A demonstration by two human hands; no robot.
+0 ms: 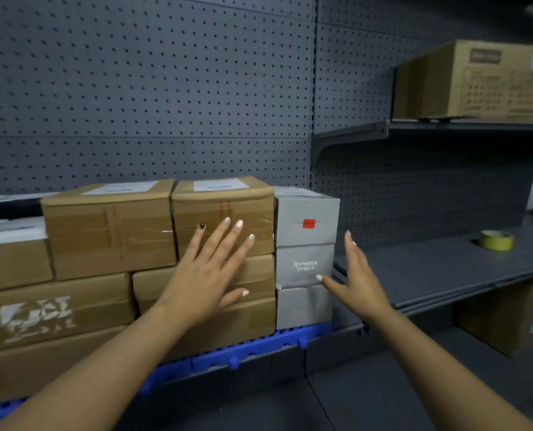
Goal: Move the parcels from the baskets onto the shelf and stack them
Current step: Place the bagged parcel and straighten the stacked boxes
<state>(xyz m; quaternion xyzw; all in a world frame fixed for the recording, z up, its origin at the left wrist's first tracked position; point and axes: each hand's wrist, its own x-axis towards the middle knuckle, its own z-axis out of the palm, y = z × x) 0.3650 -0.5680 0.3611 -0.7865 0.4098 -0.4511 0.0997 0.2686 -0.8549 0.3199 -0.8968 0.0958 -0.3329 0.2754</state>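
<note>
While the left hand (210, 276) lies flat, fingers spread, on the brown parcels (223, 217), the right hand (360, 279) stands straight-fingered beside the grey parcels (305, 265).

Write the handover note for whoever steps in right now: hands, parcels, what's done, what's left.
Left hand: open, fingers spread flat against the front of the brown boxes.
Right hand: open, holding nothing, beside the right face of the grey boxes; its thumb lies near their front corner.
Parcels: brown boxes are stacked in layers on the blue pallet, with a column of three grey boxes at the right end.
Done: this stack is built and squared up.
Left: no basket is in view, so check for remaining parcels. The shelf to the right holds only a tape roll.
</note>
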